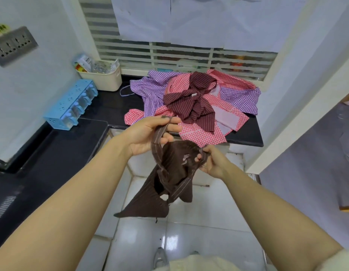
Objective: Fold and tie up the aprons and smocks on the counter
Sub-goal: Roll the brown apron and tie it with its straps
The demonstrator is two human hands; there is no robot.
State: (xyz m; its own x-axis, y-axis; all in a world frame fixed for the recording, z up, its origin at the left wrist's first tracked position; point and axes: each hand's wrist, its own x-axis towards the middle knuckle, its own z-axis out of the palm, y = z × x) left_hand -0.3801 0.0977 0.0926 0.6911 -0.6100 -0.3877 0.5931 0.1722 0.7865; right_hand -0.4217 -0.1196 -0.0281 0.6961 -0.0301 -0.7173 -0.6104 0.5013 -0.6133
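A dark brown pinstriped apron (169,178) hangs bunched in the air in front of the counter, above the floor. My left hand (148,135) pinches its strap near the top. My right hand (210,161) grips the apron's upper right edge. On the black counter (111,106) lies a heap of garments: a maroon striped apron (191,102) on top, red checked smocks (201,132) under it, purple checked smocks (148,89) at the left and right.
A blue spice-box rack (71,104) stands on the counter at the left, and a cream basket (103,75) of packets sits in the corner. A slatted window (169,53) is behind the heap. White floor tiles (189,231) lie below.
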